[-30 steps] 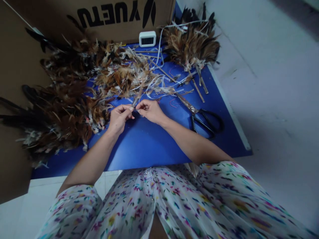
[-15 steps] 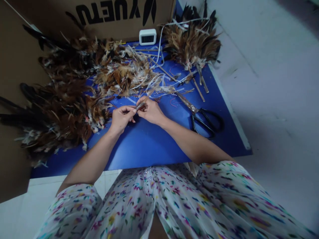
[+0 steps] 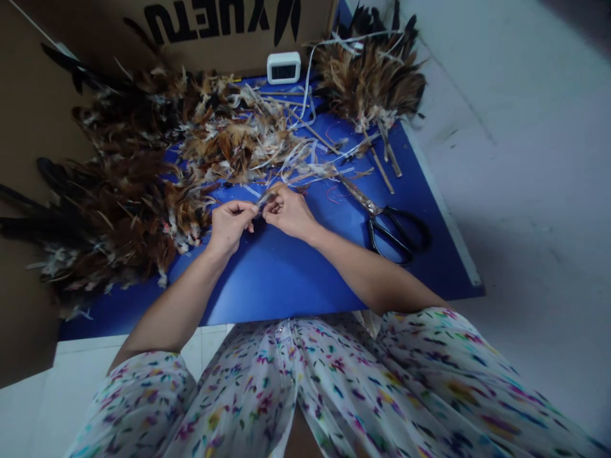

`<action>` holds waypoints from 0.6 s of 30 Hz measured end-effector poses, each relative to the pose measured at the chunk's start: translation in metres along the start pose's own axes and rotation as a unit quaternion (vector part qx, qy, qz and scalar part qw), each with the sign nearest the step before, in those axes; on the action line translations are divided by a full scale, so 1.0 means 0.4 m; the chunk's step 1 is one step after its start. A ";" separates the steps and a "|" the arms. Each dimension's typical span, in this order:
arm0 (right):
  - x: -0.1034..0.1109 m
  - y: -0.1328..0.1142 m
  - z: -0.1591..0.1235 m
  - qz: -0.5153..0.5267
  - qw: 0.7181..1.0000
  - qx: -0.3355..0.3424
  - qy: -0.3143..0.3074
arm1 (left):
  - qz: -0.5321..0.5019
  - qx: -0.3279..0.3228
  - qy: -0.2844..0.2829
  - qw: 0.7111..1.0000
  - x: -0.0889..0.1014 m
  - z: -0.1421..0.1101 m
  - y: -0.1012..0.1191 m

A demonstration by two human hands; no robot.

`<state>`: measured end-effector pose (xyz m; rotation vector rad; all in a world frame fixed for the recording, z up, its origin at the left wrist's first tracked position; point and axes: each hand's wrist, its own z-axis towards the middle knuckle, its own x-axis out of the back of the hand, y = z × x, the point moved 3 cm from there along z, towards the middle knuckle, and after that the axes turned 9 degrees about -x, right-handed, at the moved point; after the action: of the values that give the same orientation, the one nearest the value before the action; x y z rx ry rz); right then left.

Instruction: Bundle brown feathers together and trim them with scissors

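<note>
Both hands meet above the blue table (image 3: 286,280), at a small brownish feather (image 3: 266,199). My left hand (image 3: 230,224) pinches its lower left end between thumb and fingertips. With curled fingers, my right hand (image 3: 290,213) grips the feather's other side; part of it is hidden by the fingers. Just beyond the hands lies a loose pile of brown and white feathers (image 3: 238,145), mixed with white plastic strips (image 3: 296,156). To the right of my right hand rest large black-handled scissors (image 3: 389,222), blades pointing toward the pile.
Bundles of brown and black feathers (image 3: 128,203) cover the table's left side. At the back right lies a feather bundle (image 3: 370,76) with thin sticks (image 3: 380,166). A small white digital clock (image 3: 283,68) stands before a cardboard box (image 3: 224,28).
My left hand has shifted slightly left, drawing a little away from my right hand. More of the feather shows between them. The right hand stays nearly in place.
</note>
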<state>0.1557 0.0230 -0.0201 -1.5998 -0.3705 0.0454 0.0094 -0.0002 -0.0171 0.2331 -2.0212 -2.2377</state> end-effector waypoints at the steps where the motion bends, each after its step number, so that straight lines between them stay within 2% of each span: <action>1: 0.000 0.002 0.001 0.003 1.000 0.000 0.002 | -0.014 0.010 0.006 1.000 -0.001 0.001 0.000; 9: 0.006 -0.016 -0.008 0.010 1.000 0.020 -0.018 | -0.052 0.060 0.033 0.996 -0.005 0.002 0.009; 14: 0.007 -0.016 -0.010 0.002 1.000 0.018 -0.018 | -0.055 0.061 0.031 0.996 -0.005 0.000 0.007; 18: 0.002 -0.001 -0.002 0.004 0.999 0.034 -0.009 | -0.064 0.038 0.007 0.997 -0.004 0.001 0.005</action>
<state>0.1567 0.0223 -0.0195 -1.5356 -0.3721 0.0784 0.0110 0.0003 -0.0149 0.3947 -2.1424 -2.2266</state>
